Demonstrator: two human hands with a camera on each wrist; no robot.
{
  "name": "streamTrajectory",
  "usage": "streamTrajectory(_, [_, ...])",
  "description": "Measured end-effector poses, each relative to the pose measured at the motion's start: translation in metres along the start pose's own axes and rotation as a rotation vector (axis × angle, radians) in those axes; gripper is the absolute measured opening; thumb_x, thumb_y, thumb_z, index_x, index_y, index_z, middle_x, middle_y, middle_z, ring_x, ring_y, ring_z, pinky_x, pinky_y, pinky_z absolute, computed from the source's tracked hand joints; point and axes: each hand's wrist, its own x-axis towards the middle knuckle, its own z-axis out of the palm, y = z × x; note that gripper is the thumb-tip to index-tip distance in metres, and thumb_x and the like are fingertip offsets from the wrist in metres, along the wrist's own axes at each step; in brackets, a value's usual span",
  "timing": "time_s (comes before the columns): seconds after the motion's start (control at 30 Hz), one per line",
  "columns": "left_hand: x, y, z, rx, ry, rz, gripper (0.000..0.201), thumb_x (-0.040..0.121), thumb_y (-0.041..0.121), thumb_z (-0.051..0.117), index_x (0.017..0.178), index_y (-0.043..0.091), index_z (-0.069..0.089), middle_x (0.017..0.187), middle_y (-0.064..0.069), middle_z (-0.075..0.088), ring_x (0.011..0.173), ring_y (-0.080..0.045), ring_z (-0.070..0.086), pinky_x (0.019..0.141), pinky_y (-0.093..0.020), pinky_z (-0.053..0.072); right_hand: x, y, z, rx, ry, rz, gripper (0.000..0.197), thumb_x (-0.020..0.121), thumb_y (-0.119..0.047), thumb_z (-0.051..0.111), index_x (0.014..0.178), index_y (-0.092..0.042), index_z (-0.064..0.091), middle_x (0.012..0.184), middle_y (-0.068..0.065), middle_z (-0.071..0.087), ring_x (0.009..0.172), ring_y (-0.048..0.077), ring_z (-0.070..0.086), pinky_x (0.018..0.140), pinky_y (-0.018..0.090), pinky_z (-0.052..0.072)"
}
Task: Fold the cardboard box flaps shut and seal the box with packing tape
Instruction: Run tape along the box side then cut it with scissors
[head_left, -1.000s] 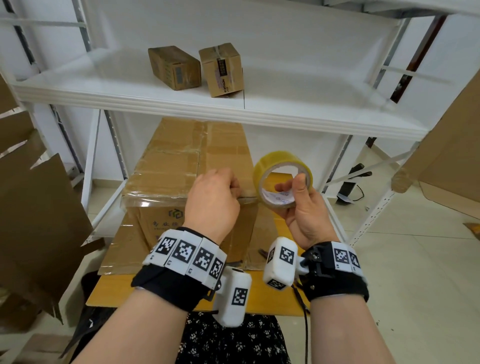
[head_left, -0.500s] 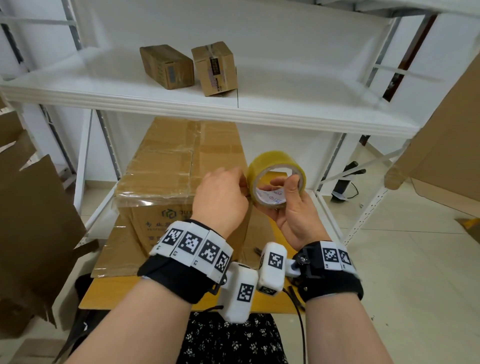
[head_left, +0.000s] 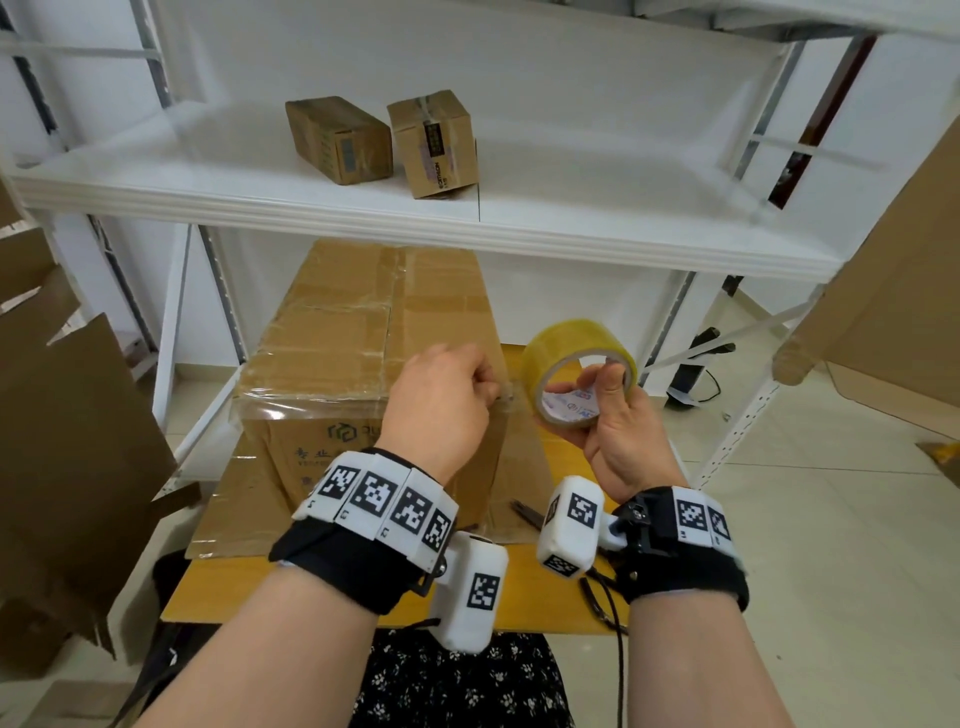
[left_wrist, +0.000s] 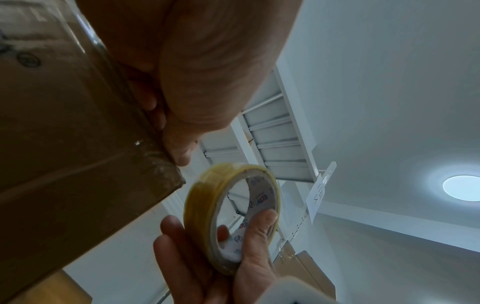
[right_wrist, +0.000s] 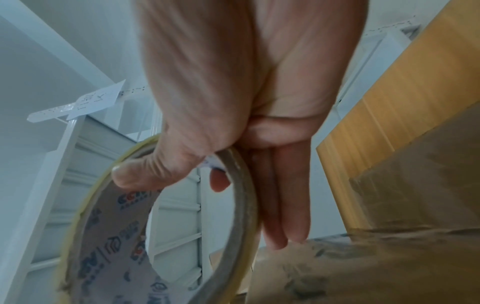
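The left hand (head_left: 434, 402) is curled at the box's (head_left: 332, 364) near right top corner, fingertips pinched there; whether a tape end is caught between them cannot be told, as the fingers are hidden behind the knuckles. Just right of the box, the tape roll (head_left: 579, 371) is gripped by the right hand (head_left: 615, 436), thumb through its core. The box's flaps are folded shut under glossy tape strips. Its far end is cut off by the shelf (head_left: 571, 228), on which two small cartons (head_left: 382, 140) are set.
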Motion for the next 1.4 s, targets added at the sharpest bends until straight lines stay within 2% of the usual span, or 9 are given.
streamTrajectory(0.17, [-0.003, 0.003, -0.001, 0.005, -0.007, -0.002, 0.008, 0.093, 0.019, 0.056, 0.089, 0.023, 0.062, 0.092, 0.003, 0.056, 0.091, -0.020, 0.052, 0.078, -0.038, 0.048, -0.008, 0.005, -0.010, 0.002, 0.037, -0.001, 0.062, 0.062, -0.065, 0.066, 0.090, -0.010, 0.055, 0.084, 0.014, 0.074, 0.091, 0.033, 0.072, 0.080, 0.052, 0.061])
streamTrajectory(0.47, [-0.006, 0.017, -0.003, 0.087, -0.140, -0.051, 0.017, 0.094, 0.024, 0.053, 0.103, 0.037, 0.060, 0.107, 0.004, 0.049, 0.107, -0.020, 0.043, 0.091, -0.040, 0.037, -0.011, 0.020, -0.004, 0.029, 0.068, 0.141, 0.089, 0.049, -0.078, 0.077, 0.100, -0.007, 0.056, 0.104, 0.026, 0.069, 0.104, 0.047, 0.069, 0.077, 0.051, 0.061])
streamTrajectory(0.6, [-0.006, 0.006, -0.009, 0.023, -0.157, -0.075, 0.021, 0.092, 0.020, 0.059, 0.100, 0.040, 0.062, 0.106, 0.006, 0.051, 0.107, -0.020, 0.048, 0.097, -0.044, 0.043, -0.014, 0.020, 0.008, 0.096, 0.052, 0.193, 0.072, 0.063, -0.067, 0.065, 0.100, -0.007, 0.055, 0.122, 0.037, 0.060, 0.112, 0.051, 0.064, 0.076, 0.050, 0.062])
streamTrajectory(0.8, [0.001, -0.012, -0.031, -0.015, -0.215, -0.163, 0.024, 0.086, 0.015, 0.060, 0.081, 0.038, 0.062, 0.091, 0.010, 0.059, 0.091, -0.015, 0.057, 0.076, -0.035, 0.051, -0.021, 0.024, 0.028, 0.073, -0.038, 0.251, 0.049, 0.078, -0.057, 0.053, 0.100, -0.013, 0.058, 0.105, 0.019, 0.073, 0.115, 0.048, 0.064, 0.095, 0.060, 0.052])
streamTrajectory(0.97, [0.005, -0.006, -0.026, 0.106, -0.222, -0.191, 0.007, 0.088, 0.042, 0.057, 0.082, 0.038, 0.056, 0.096, 0.008, 0.058, 0.099, -0.020, 0.053, 0.090, -0.048, 0.048, -0.022, 0.021, 0.028, 0.091, -0.153, 0.178, 0.093, 0.037, -0.078, 0.082, 0.104, -0.016, 0.064, 0.100, 0.012, 0.076, 0.097, 0.032, 0.074, 0.086, 0.053, 0.059])
streamTrajectory(1.07, [0.006, -0.006, -0.021, 0.154, -0.203, -0.224, 0.008, 0.089, 0.044, 0.056, 0.085, 0.037, 0.056, 0.099, 0.008, 0.057, 0.103, -0.020, 0.051, 0.091, -0.047, 0.044, -0.021, 0.015, 0.021, 0.202, -0.225, 0.144, 0.086, 0.030, -0.084, 0.077, 0.090, -0.023, 0.081, 0.097, 0.007, 0.078, 0.095, 0.025, 0.075, 0.081, 0.047, 0.062])
streamTrajectory(1.2, [0.008, -0.007, -0.020, 0.147, -0.222, -0.242, 0.010, 0.089, 0.046, 0.056, 0.086, 0.037, 0.056, 0.101, 0.009, 0.057, 0.104, -0.020, 0.050, 0.089, -0.045, 0.042, -0.017, 0.013, 0.013, 0.231, -0.174, 0.181, 0.068, 0.052, -0.079, 0.066, 0.082, -0.020, 0.080, 0.079, 0.001, 0.074, 0.092, 0.023, 0.072, 0.099, 0.064, 0.048])
streamTrajectory(1.27, [0.008, -0.009, -0.020, 0.137, -0.223, -0.241, 0.010, 0.089, 0.047, 0.056, 0.085, 0.038, 0.056, 0.100, 0.009, 0.058, 0.103, -0.020, 0.051, 0.090, -0.045, 0.042, -0.015, 0.013, 0.010, 0.208, -0.118, 0.185, 0.059, 0.057, -0.076, 0.067, 0.078, -0.022, 0.078, 0.072, -0.002, 0.069, 0.082, 0.019, 0.065, 0.104, 0.061, 0.046])
streamTrajectory(1.4, [0.007, -0.010, -0.019, 0.106, -0.215, -0.227, 0.010, 0.090, 0.045, 0.055, 0.084, 0.037, 0.055, 0.095, 0.011, 0.060, 0.098, -0.019, 0.055, 0.090, -0.048, 0.047, -0.010, 0.011, 0.003, 0.170, 0.010, 0.224, 0.057, 0.057, -0.074, 0.073, 0.078, -0.021, 0.072, 0.065, -0.001, 0.055, 0.067, 0.019, 0.055, 0.071, 0.036, 0.058])
